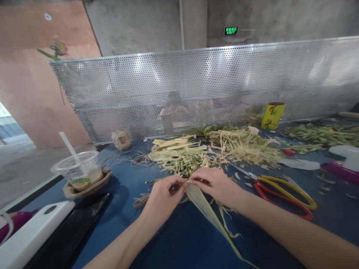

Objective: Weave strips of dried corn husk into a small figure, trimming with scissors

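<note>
A long pale-green corn husk (206, 209) is pinched at its upper end between both of my hands. My left hand (166, 192) closes thumb and fingertips on that end, and my right hand (214, 183) grips it from the other side, fingertips nearly touching. From there the husk narrows and trails down toward the lower right. Just beyond my hands lies a pile of cut green and pale husk pieces (182, 155). Scissors (280, 190) with one red and one yellow handle rest to the right of my right hand.
On the left, a plastic cup with a straw (84, 172) stands in a cardboard holder, near a black tablet-like slab (70, 231). A ball of twine (121, 139) sits behind. Shredded husks (246, 144), a yellow tube (273, 116) and a purple-and-white glue gun (344, 164) lie rightward. A perforated metal screen (196, 82) bounds the table.
</note>
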A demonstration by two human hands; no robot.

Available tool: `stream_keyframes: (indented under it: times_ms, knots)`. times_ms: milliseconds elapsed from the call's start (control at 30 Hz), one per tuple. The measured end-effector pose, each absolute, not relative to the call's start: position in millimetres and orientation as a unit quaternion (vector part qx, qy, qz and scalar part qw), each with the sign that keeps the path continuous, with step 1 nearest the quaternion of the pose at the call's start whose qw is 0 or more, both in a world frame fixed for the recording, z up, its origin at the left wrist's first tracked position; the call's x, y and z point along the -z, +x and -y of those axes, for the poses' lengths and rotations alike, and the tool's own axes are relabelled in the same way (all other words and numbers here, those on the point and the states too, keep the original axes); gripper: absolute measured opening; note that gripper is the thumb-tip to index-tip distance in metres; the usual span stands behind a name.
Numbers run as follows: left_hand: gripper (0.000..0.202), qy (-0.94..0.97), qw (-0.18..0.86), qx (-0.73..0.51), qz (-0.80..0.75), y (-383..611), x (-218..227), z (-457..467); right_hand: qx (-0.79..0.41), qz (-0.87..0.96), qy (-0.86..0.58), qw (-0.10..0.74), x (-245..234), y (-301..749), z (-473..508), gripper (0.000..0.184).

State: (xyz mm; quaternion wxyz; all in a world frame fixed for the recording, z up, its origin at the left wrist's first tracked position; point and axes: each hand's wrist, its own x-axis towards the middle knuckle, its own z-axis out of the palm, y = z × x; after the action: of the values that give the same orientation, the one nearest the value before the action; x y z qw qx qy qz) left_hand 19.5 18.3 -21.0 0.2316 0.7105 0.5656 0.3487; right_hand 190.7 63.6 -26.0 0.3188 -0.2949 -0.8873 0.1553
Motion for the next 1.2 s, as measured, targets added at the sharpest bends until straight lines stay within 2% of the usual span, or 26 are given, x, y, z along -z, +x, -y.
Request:
stream_keyframes:
  times_ms: [233, 467, 733, 900, 1067, 1200]
  knots:
    - [0.015, 0.76, 0.119, -0.35, -0.535, 20, 23, -19, -0.114, 0.908, -0.318, 0.246, 26, 191, -59, 0.022]
    - [0.017, 0.795, 0.079, -0.331, -0.503, 18, 22, -20, -0.092, 0.914, -0.309, 0.245, 26, 191, -56, 0.019]
    - [0.011, 0.803, 0.026, -0.331, -0.495, 16, 21, -16, -0.136, 0.882, -0.321, 0.317, 28, 189, -52, 0.009]
    - [0.013, 0.812, -0.004, -0.345, -0.472, 17, 22, -14, -0.259, 0.844, -0.354, 0.31, 29, 186, -53, 0.014]
    - [0.017, 0.847, -0.075, -0.354, -0.389, 15, 24, -15, -0.514, 0.73, -0.349, 0.283, 33, 182, -58, 0.012]
    - [0.013, 0.868, -0.118, -0.347, -0.335, 11, 23, -18, -0.616, 0.658, -0.326, 0.284, 33, 183, -60, 0.022]
